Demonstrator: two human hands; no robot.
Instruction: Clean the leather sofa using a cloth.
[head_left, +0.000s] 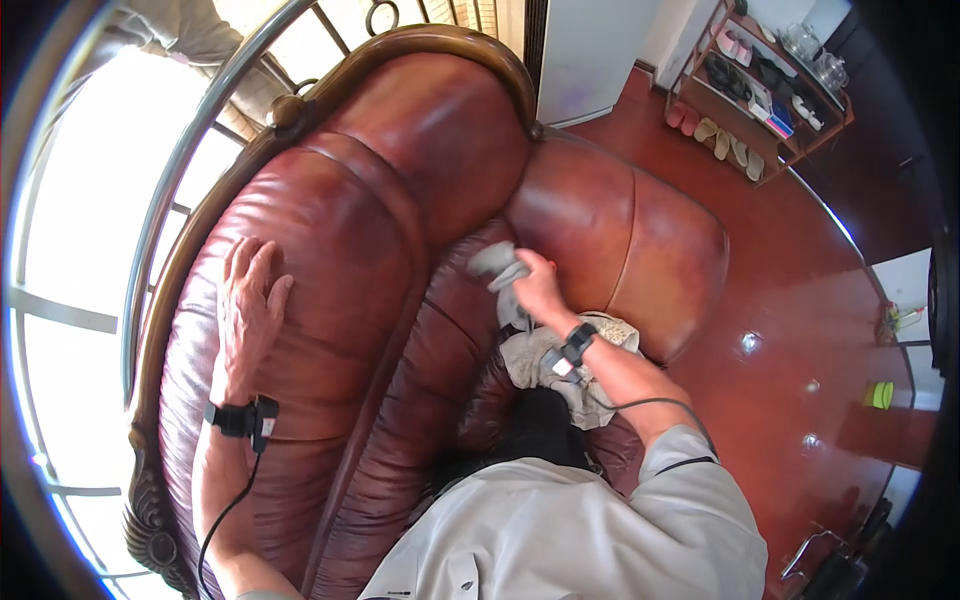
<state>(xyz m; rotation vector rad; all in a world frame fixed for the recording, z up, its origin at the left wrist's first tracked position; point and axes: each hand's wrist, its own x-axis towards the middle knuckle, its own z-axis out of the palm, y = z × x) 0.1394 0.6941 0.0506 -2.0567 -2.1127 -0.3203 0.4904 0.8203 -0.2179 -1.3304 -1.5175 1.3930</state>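
Observation:
My left hand (251, 311) rests palm down on the reddish-brown leather backrest (337, 225) of a sofa, its thumb apart from the fingers. In my right hand (541, 291) is a crumpled grey cloth (493, 259), blurred at its far end. That hand is above the sofa's seat, beside the padded leather armrest (577, 217). Below my right forearm lies a beige patterned cloth (525, 356), partly covered by the arm. Each wrist wears a black strapped device with a cable, one on the left (244, 418) and one on the right (576, 349).
Carved wooden trim (154, 536) edges the backrest, close to a metal railing (171, 187) and bright windows. Across the glossy red floor (757, 285) stands a rack (739, 133) with shoes, slippers (705, 130) and glass pitchers (831, 71). A lime-green container (883, 394) is at far right.

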